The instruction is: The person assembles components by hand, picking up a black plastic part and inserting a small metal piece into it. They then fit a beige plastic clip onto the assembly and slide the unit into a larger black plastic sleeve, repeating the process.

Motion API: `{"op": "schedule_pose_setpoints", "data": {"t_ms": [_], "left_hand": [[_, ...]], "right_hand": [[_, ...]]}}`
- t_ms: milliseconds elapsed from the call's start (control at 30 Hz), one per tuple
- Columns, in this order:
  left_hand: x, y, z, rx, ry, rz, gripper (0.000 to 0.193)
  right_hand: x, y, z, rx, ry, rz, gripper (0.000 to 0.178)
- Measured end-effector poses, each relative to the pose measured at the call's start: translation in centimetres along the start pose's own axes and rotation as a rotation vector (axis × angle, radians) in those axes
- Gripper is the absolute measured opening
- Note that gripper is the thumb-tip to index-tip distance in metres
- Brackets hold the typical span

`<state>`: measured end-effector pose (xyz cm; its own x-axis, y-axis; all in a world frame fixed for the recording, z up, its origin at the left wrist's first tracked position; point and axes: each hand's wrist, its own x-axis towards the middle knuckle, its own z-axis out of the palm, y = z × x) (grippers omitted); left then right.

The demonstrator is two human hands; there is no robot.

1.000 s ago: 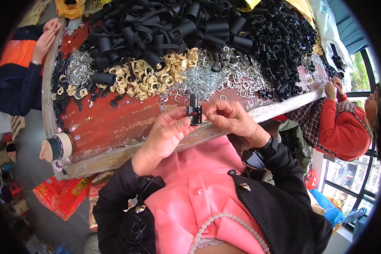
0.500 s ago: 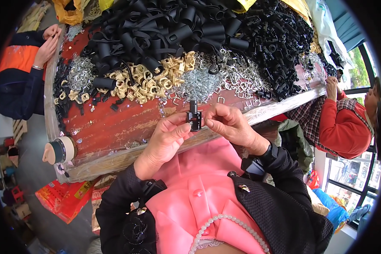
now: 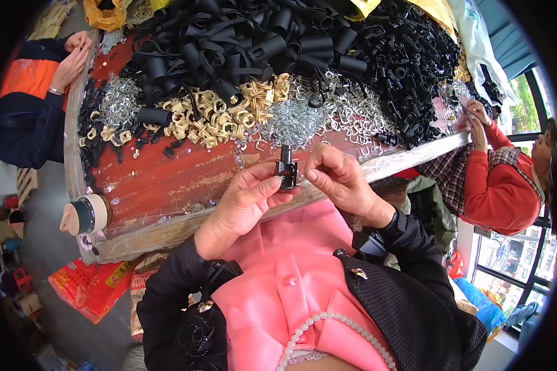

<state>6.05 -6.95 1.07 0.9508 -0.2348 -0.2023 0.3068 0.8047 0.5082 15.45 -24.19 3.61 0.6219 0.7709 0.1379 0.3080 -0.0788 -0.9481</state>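
Observation:
Close to the table's front edge, my left hand (image 3: 246,201) pinches a small black plastic fitting (image 3: 286,175) between thumb and fingers. The fitting has a block-like body, with a narrow stem pointing away from me. Just right of it, and apart from it, my right hand (image 3: 345,184) is closed with thumb and forefinger together; whatever they hold is too small to make out. Beyond the fitting lie a heap of small silver metal pieces (image 3: 294,120) and a spread of U-shaped metal clips (image 3: 353,117).
Cream-coloured fittings (image 3: 216,117), black tubes with straps (image 3: 266,49) and small black parts (image 3: 408,74) are heaped on the red table (image 3: 167,179). A tape roll (image 3: 91,213) sits at the left corner. Co-workers are at the left (image 3: 25,111) and right (image 3: 501,185) edges.
My right hand has drawn slightly right and up, widening the gap to the fitting. The left hand still holds the fitting in nearly the same place. The right co-worker's hands have shifted.

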Motion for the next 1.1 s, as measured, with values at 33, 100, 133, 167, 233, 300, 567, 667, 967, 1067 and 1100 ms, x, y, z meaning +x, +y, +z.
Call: {"op": "schedule_pose_setpoints", "data": {"t_ms": [33,100,133,167,233,300,567,667,967,1067,1100], "left_hand": [[-0.1,0.0,0.1,-0.002,0.001,0.001,0.032],[-0.1,-0.1,0.3,0.01,0.027,-0.004,0.032],[-0.1,-0.1,0.4,0.016,0.039,-0.007,0.031],[-0.1,-0.1,0.5,0.015,0.039,-0.008,0.031],[-0.2,-0.1,0.6,0.046,0.051,-0.034,0.031],[-0.2,-0.1,0.6,0.061,0.058,-0.048,0.031],[-0.1,-0.1,1.3,0.173,0.161,-0.094,0.03],[-0.6,-0.1,1.7,0.187,0.201,-0.099,0.028],[-2.4,1.4,-0.1,0.185,0.227,-0.1,0.027],[-3.6,2.2,-1.9,0.136,0.305,0.059,0.025],[-3.9,2.4,-2.2,0.134,0.308,0.063,0.025]], "right_hand": [[0.1,-0.5,-0.1,-0.073,-0.007,-0.05,0.009],[0.3,-1.2,0.0,-0.218,-0.02,-0.15,0.008],[0.3,-1.2,0.1,-0.219,-0.02,-0.149,0.008],[0.3,-1.3,0.4,-0.255,-0.009,-0.179,0.008],[0.3,-1.3,0.8,-0.327,0.014,-0.241,0.01],[0.2,-1.7,0.9,-0.372,0.017,-0.231,0.01],[-0.2,-1.4,1.0,-0.566,0.0,-0.288,0.013],[-0.3,-1.5,1.1,-0.597,-0.063,-0.329,0.012],[1.6,1.1,3.3,0.595,-0.158,0.287,0.018],[4.1,0.9,3.2,0.393,-0.28,0.144,0.021],[5.5,0.4,3.2,-0.052,-0.273,-0.01,0.02]]}}
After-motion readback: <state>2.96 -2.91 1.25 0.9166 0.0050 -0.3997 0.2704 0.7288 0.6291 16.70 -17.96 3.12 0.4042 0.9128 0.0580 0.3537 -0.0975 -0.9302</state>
